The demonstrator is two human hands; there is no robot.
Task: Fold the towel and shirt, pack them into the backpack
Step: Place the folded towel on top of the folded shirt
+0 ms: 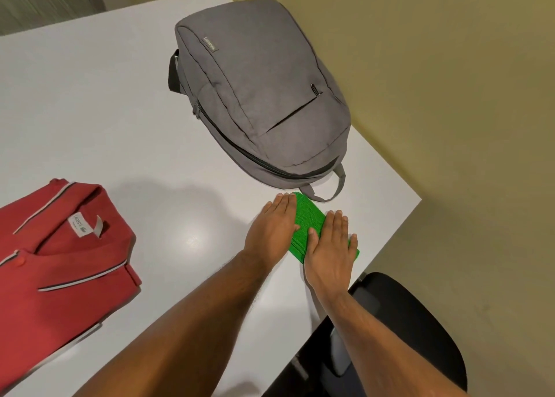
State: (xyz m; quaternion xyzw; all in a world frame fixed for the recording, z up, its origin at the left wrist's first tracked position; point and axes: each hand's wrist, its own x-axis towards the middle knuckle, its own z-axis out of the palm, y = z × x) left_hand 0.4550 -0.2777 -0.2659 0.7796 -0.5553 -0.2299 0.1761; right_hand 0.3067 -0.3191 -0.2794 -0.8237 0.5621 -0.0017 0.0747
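Towel (309, 221): small green bundle, folded thick, lying on the white table (120, 96) just short of the backpack's carry loop (326, 191) and near the table's right edge.
Left hand (274, 225): flat, fingers straight and together, pressing on the towel's left side — gripping nothing.
Right hand (329, 246): flat as well, palm down on the towel's right and near part, thumb spread toward the middle; pressing only, no hold.
Shirt (57, 258): red, collar up, already folded, lying well apart at the left of the table.
Backpack (258, 96): grey, lying front up, main zip apparently closed all round the visible side.
Risk, unfolding: thick layers likely to spring open once the palms lift — a loose fold would bulk up in the bag.
Risk, edge: towel close to the table's right edge above the black chair (399, 315); a careless sweep could push it off.
Risk, packing: bag probably needs unzipping first; a one-handed lift of the towel could let the layers slide apart.
Risk, shirt: a drag across the table could undo its fold.
Hidden: most of the towel under both hands, so number and neatness of folds unclear.
Cut off: shirt's left and lower parts outside the view.
Hard to tell: whether the zip is fully closed on the bag's far side; bag's contents unseen.
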